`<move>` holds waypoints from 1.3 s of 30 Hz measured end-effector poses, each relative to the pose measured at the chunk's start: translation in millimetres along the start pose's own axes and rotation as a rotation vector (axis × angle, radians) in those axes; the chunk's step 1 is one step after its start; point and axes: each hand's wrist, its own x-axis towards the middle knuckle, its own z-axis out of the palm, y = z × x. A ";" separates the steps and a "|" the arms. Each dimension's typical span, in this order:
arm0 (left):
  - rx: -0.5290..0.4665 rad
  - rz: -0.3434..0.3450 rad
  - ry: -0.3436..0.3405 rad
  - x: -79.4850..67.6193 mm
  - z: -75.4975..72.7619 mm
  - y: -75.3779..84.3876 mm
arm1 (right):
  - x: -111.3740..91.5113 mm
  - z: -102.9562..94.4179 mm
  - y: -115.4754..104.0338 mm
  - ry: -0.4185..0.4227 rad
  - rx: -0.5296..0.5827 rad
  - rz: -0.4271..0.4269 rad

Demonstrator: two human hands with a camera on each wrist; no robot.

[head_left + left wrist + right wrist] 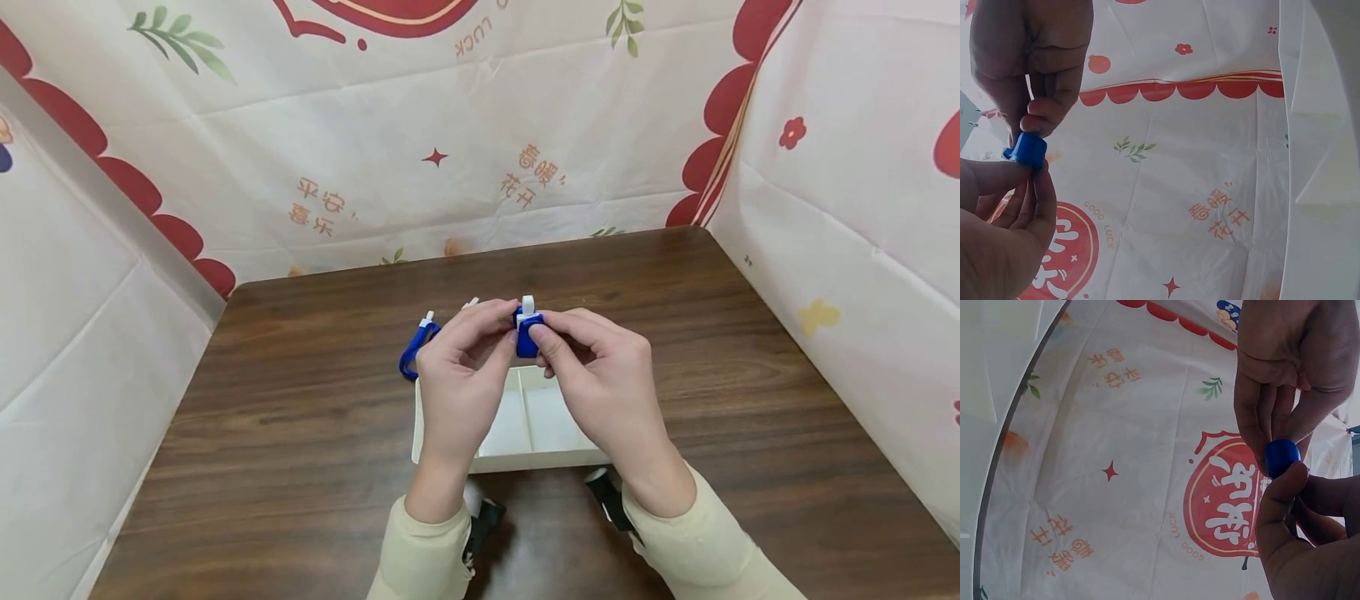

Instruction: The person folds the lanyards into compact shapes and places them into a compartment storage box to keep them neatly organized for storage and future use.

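Note:
Both hands meet over the tray in the head view. Between them is a small blue piece with a white tab point(529, 340), held upright with the white end on top; its exact kind is unclear. My left hand point(463, 379) pinches its left side between thumb and fingers. On the other side my right hand point(611, 387) grips it, thumb across the blue front. Both wrist views show only the blue part point(1030, 149) between the two sets of fingertips. Left of the hands lies a looped blue strap with a white plug-like end point(420, 346).
A cream divided tray point(517, 460) sits below the hands on the brown wooden table point(300, 433). Another white tip point(471, 302) shows behind the left hand, the rest of it hidden. Printed cloth walls point(420, 108) enclose the table's back and sides.

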 end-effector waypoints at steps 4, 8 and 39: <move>-0.040 0.000 -0.036 -0.5 -1.6 1.8 | 1.1 0.8 2.6 0.010 0.038 0.000; -0.102 -0.010 -0.093 -0.3 -5.1 2.2 | 1.5 -1.8 4.7 -0.008 0.053 -0.005; 0.869 -0.343 -0.627 19.1 -85.5 4.3 | 42.7 -28.1 48.8 -0.728 -0.563 -0.539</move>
